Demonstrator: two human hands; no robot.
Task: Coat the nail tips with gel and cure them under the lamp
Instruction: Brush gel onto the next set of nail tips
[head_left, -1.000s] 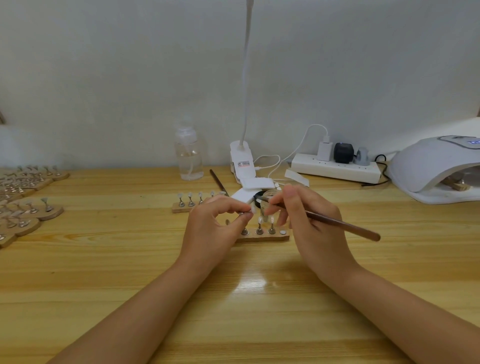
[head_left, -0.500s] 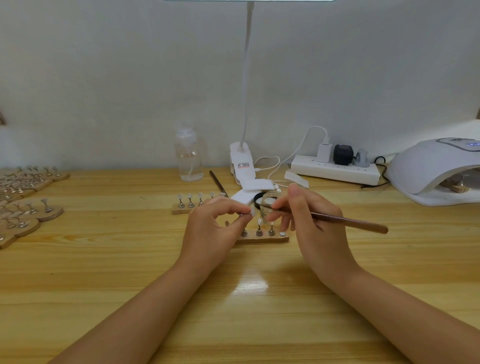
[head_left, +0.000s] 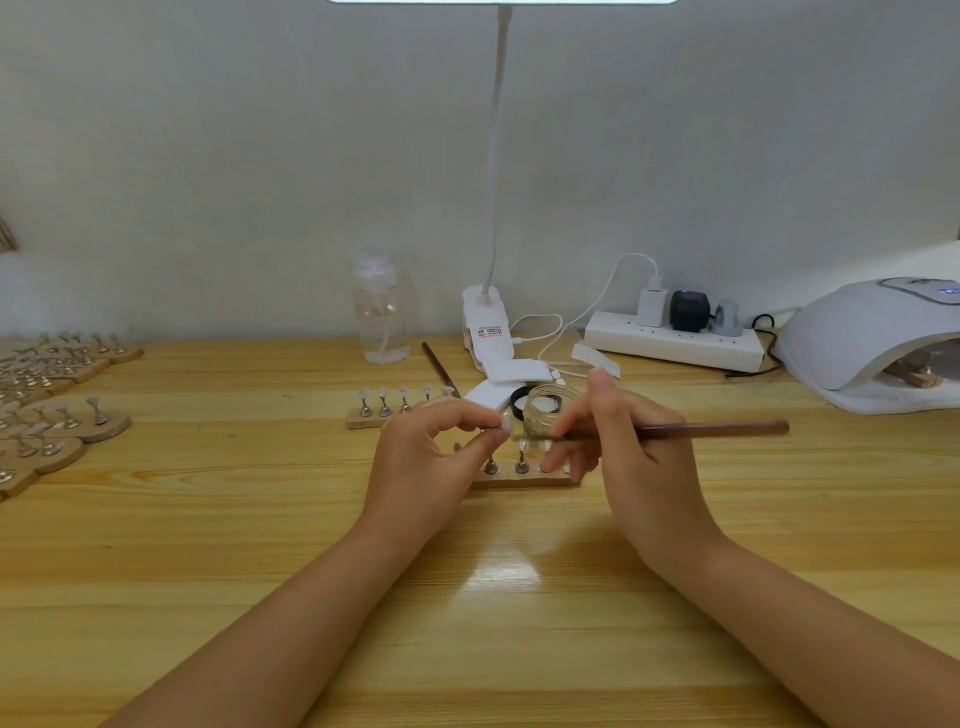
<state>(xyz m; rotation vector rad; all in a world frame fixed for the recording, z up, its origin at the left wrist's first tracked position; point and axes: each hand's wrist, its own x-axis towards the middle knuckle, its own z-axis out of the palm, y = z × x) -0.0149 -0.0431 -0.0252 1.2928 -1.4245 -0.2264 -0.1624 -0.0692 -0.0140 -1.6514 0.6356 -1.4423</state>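
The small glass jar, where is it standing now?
In the head view the glass jar stands mid-table, just behind the wooden holder strip, between the left hand and the right hand.

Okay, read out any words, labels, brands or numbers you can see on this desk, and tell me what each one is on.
Nothing here can be read for certain.
Sticker on the white clip base of the desk lamp: a red and dark print, too small and blurred to read.
Lit blue display on top of the nail curing lamp: cut off at the picture's edge, not readable.
Power strip, plugs, clear bottle and glass jar: no print visible.
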